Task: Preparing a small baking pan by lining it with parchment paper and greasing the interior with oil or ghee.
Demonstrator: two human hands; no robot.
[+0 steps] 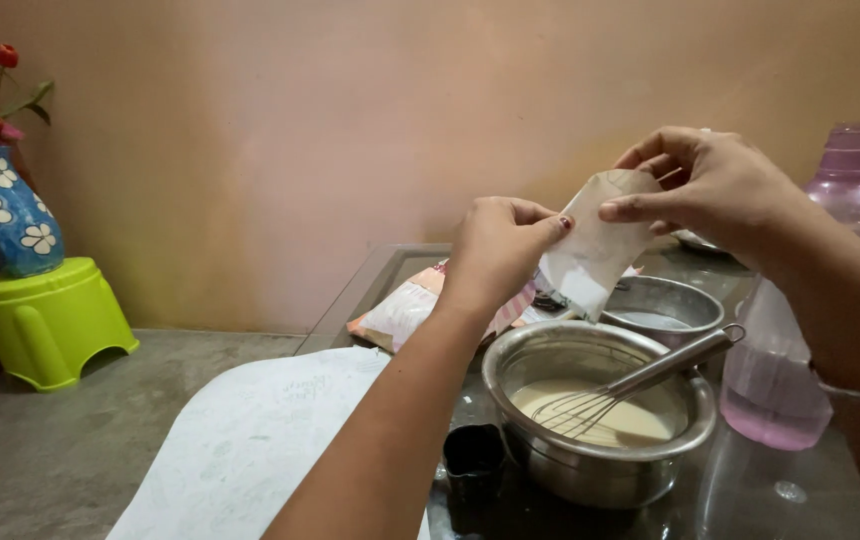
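1. White paper packet [595, 250] sits at centre right of the frame, held up in the air between both hands, above and slightly behind the steel bowl [598, 410].
2. Left hand [498, 248] is closed on the packet's left edge, thumb and fingers pinching it.
3. Right hand [712, 185] pinches the packet's upper right corner, fingers curled over the top.
4. Steel bowl at lower right of centre holds pale, creamy batter, with a metal whisk [630, 390] resting in it, handle leaning on the right rim.
5. Smaller steel bowl [662, 310] stands just behind the big one.
6. Pink clear plastic bottle [800, 320] is at the right edge, partly behind the right forearm.
7. Small dark cup [474, 455] stands just left of the big bowl.
8. Flat pink and white pouch [410, 305] lies behind the left wrist.
9. Blue flowered vase [8, 215] stands on a green plastic stool [50, 320] at far left.
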